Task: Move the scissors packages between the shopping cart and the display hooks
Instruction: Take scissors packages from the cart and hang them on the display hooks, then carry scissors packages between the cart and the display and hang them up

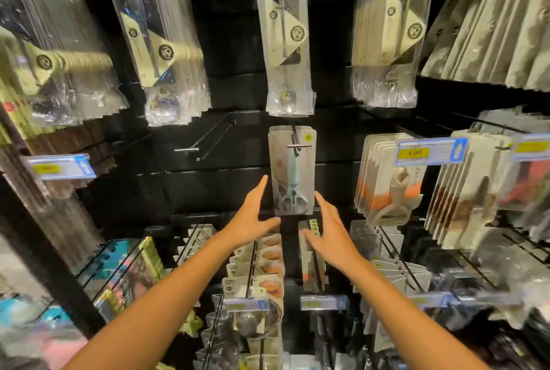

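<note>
Scissors package [292,171], just one, hangs on its hook between open left hand [249,218] and right hand [331,236].

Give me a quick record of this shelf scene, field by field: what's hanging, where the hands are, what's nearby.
scissors package: one scissors package hangs on a hook, light blue handles pointing down
left hand: open, fingers straight, at the package's lower left edge
right hand: open, just right of and below the package; contact cannot be told
empty hook: bare, to the left of the package
price tag: to the right, on the peeler packages
cart: not in view
</note>
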